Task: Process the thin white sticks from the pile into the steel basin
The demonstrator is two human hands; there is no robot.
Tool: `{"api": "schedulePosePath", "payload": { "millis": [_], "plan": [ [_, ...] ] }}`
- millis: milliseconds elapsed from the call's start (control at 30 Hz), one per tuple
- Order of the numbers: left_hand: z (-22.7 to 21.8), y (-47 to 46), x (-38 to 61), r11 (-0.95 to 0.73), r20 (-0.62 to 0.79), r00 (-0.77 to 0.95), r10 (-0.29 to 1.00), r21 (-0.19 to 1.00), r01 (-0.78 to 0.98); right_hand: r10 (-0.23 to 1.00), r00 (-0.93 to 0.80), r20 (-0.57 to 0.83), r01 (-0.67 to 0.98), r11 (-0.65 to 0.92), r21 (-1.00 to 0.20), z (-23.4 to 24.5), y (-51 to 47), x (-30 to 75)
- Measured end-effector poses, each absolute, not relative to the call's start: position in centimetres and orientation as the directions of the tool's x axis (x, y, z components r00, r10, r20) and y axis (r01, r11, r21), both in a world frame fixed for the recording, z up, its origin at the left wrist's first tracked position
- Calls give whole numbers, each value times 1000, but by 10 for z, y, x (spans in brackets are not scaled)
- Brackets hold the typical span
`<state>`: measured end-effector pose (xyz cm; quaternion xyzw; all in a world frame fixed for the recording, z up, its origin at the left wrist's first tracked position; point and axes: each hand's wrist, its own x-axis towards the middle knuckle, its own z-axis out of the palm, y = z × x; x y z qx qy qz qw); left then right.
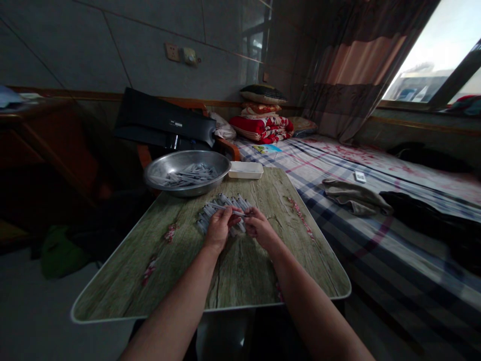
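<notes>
My left hand (220, 226) is closed around a slim, pale pen (236, 213), which lies roughly level above the table. At the pen's right end, the fingers of my right hand (259, 226) are pinched together. Beneath and behind both hands spreads a pile of similar clear pens (206, 213) with dark ends, partly hidden by my fingers. A wide metal basin (154, 186) at the table's far left holds many more pale pen pieces. Beside it stands a shallow white tray (246, 174); what it contains is hard to make out.
The wood-patterned table (180, 281) has a pale rim. A bed (315, 165) with a checked sheet adjoins its right side, bearing a grey cloth (353, 195) and folded red bedding (263, 129). Behind the basin, a large black case (161, 120) leans on a wooden chair.
</notes>
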<state>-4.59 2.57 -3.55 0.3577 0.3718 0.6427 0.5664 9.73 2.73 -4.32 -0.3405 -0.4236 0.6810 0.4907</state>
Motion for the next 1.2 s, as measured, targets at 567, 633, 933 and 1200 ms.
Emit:
{"api": "schedulePosePath", "payload": {
  "millis": [567, 633, 933, 1200],
  "plan": [
    [-35, 24, -46, -101, 61, -102, 993, 887, -450, 954, -269, -136, -298, -216, -930, -44, 27, 96],
    [-35, 25, -47, -104, 62, -108, 992, 884, -455, 949, -294, -112, -307, -205, -929, -45, 27, 96],
    [-33, 23, -47, -114, 81, -93, 992, 887, -447, 927, -342, -157, -354, -282, -892, -45, 26, 95],
    [-33, 25, -47, -125, 85, -110, 990, 887, -445, 894, -429, -130, -457, -339, -822, -39, 23, 97]
  ]
}}
